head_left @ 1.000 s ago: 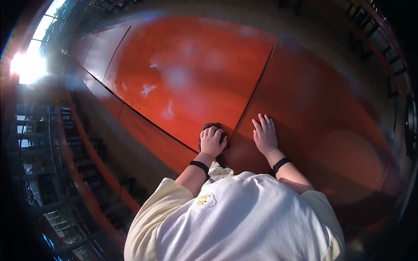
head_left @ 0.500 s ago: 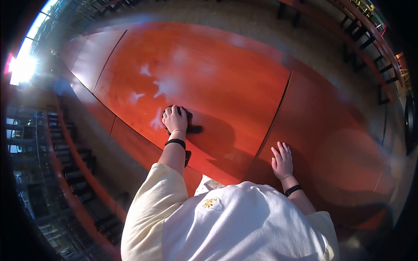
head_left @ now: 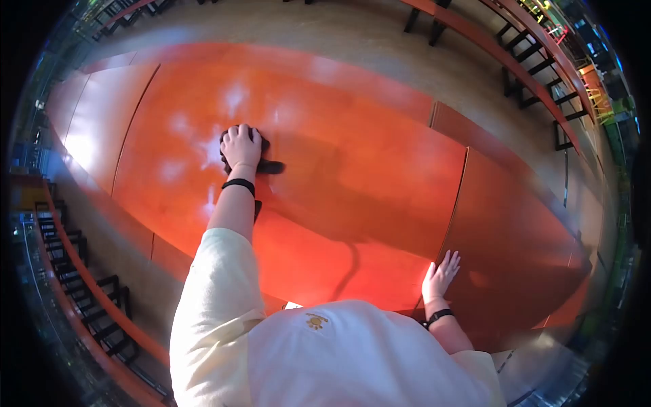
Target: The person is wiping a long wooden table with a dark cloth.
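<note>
My left hand (head_left: 241, 146) presses down on a dark, bunched cloth (head_left: 264, 144) on the red-orange table (head_left: 352, 163), its fingers bent over the top. Parts of the cloth stick out on both sides of the hand, and a dark shadow falls just to its right. My right hand (head_left: 441, 277) has its fingers stretched out near the seam between two table sections, close to my body; nothing is in it. Each wrist wears a black band.
Glossy light patches (head_left: 210, 146) lie on the table left of the cloth. Long red benches with black legs stand at the lower left (head_left: 102, 285) and upper right (head_left: 468, 41), beyond strips of floor. Dark seams cross the tabletop.
My left hand and the cloth have slid farther out across the table, with the arm straighter. My right hand now lies close to the seam. The whole view has shifted.
</note>
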Demonstrator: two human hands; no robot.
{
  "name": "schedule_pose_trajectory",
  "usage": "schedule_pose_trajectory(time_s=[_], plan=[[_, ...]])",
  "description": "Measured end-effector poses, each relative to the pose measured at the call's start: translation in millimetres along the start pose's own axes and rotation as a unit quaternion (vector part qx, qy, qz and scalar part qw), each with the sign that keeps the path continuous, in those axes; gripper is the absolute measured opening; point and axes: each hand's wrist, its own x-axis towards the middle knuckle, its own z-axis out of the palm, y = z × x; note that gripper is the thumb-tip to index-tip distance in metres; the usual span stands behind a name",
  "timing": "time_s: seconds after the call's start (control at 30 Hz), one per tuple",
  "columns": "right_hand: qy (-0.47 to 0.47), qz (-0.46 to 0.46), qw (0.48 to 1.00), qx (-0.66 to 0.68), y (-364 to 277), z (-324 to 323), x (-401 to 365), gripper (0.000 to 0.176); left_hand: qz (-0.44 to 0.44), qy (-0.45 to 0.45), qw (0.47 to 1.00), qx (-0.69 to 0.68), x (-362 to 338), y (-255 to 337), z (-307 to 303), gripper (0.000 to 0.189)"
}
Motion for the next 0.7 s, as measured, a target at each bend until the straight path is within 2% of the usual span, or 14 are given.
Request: schedule_pose_trajectory(time_s=[0.2, 0.27, 0.33, 0.37, 0.43, 0.5, 0.57, 0.6, 0.63, 0.7], plan=[[-0.005, 0.02, 1.0, 0.0, 7, 10, -29, 0.065, -0.043, -0.033, 0.999, 0.0, 49, 32, 26, 0.033], [-0.009, 0.029, 1.0, -0.003, -5, 9, -14, 0.066, 0.007, -0.043, 0.999, -0.02, 96, 74, 51, 0.032], [-0.004, 0.023, 1.0, -0.012, 2, 12, -16, 0.069, 0.068, -0.041, 0.995, -0.059, 99, 117, 51, 0.03], [-0.006, 0.026, 1.0, -0.016, 1, 7, -12, 0.069, 0.104, -0.033, 0.991, -0.082, 92, 139, 48, 0.029], [-0.034, 0.046, 0.998, -0.004, -6, -4, -15, 0.07, 0.172, -0.099, 0.971, -0.131, 61, 189, 23, 0.025], [-0.023, 0.044, 0.999, -0.002, -13, -2, -15, 0.071, 0.252, -0.136, 0.945, -0.158, 22, 234, 2, 0.021], [-0.018, 0.026, 1.0, -0.003, -20, -3, -9, 0.071, 0.372, -0.19, 0.89, -0.181, -19, 264, -9, 0.021], [-0.016, 0.014, 1.0, -0.008, -18, -5, -10, 0.07, 0.462, -0.131, 0.836, -0.263, -35, 270, -16, 0.022], [-0.015, 0.018, 1.0, -0.008, -16, -4, -10, 0.07, 0.526, -0.096, 0.806, -0.255, -42, 273, -18, 0.024], [-0.022, 0.022, 1.0, 0.005, -11, -3, -16, 0.07, 0.435, -0.249, 0.844, -0.191, -17, 264, -21, 0.021]])
